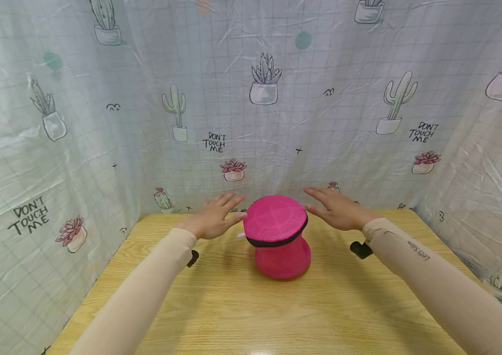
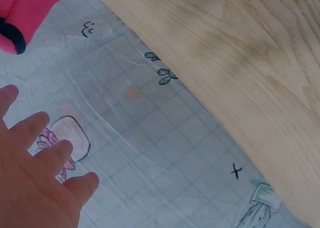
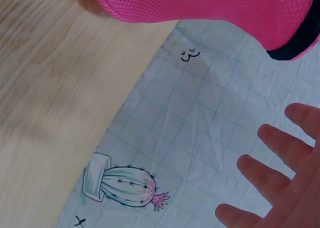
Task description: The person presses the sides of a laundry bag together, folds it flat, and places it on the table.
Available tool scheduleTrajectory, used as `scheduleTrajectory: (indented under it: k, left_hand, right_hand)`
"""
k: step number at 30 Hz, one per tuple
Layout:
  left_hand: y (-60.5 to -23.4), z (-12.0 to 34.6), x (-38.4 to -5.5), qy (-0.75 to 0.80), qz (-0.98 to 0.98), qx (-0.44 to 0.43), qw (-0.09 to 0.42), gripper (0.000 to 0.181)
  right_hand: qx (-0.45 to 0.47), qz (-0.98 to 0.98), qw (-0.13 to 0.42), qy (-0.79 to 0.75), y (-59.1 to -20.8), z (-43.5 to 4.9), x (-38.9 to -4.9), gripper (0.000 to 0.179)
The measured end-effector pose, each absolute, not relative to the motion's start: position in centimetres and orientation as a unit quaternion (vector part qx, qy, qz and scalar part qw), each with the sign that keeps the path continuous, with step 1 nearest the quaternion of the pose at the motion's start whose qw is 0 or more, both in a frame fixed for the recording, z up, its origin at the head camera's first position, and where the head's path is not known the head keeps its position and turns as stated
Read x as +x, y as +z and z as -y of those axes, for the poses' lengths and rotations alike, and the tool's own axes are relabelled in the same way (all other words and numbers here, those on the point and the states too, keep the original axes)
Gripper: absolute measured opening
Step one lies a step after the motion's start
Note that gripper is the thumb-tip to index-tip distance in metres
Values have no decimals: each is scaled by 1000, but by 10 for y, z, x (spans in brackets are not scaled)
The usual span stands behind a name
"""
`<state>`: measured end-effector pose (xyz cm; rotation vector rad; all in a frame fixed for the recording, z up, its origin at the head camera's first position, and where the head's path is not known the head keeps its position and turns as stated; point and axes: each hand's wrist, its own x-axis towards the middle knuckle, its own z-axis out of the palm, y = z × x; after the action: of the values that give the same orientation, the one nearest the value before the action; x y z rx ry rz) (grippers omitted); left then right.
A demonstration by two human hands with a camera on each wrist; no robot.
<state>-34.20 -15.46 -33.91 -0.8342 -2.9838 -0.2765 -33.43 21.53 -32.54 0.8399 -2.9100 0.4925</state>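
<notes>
A pink mesh laundry bag stands upright on the wooden table, narrowed at the waist, with a round top edged in black and a small white tag at its left. My left hand is raised to the left of it, fingers extended, the thumb tip right at the top's edge in the head view. On the other side my right hand is held up with straight, spread fingers, close to the top. Both wrist views show spread fingers holding nothing, with part of the bag above them in the right wrist view.
The table extends in front of the bag. Behind it and at both sides hangs a pale sheet printed with cacti, reaching the table's back edge. Dark wrist devices hang beneath both beige sleeves.
</notes>
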Motion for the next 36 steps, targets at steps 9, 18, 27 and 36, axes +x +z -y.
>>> scheduleTrajectory:
  k: [9, 18, 27, 36]
  left_hand:
    - [-339, 146, -339, -95, 954, -285, 17, 66]
    - [-339, 133, -333, -97, 948, -301, 31, 73]
    - [-339, 122, -324, -102, 943, -317, 22, 73]
    - [-341, 115, -318, -100, 941, -322, 26, 75]
  right_hand:
    - [279, 945, 30, 168, -323, -208, -329, 63]
    - [303, 937, 26, 174, -322, -198, -321, 66]
    - [314, 932, 18, 183, -320, -189, -313, 65]
    - [329, 927, 18, 180, -320, -177, -312, 67]
